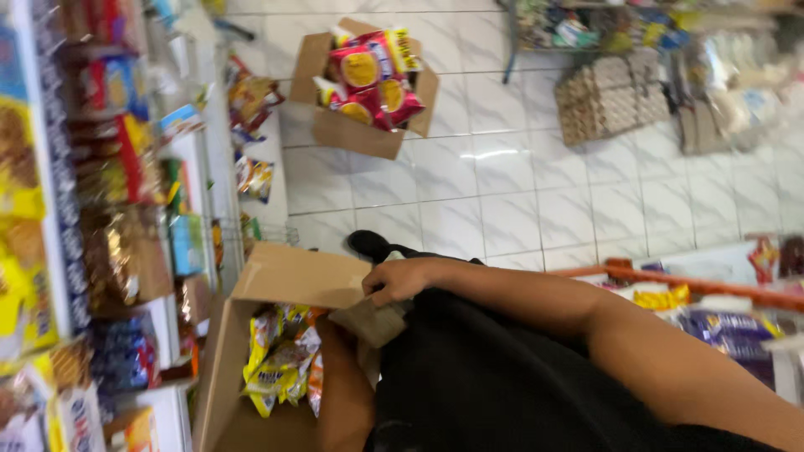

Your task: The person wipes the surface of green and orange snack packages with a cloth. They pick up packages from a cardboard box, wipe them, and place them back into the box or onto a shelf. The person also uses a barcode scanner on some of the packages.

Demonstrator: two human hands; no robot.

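Observation:
My right hand (398, 280) grips the torn flap of an open cardboard box (289, 276) held against my black clothing. My right arm reaches in from the lower right. Inside the box lie several yellow and orange snack packets (280, 360). A brown shape (343, 393) runs along the box's near side; I cannot tell whether it is my left forearm or cardboard. My left hand does not show.
Shelves (109, 209) packed with snack packets fill the left side. A second open cardboard box (352, 134) with red and yellow packets stands on the white tiled floor. A stack of egg trays (611, 96) sits at the back right. An orange-rimmed bin (712, 293) of goods is at the right.

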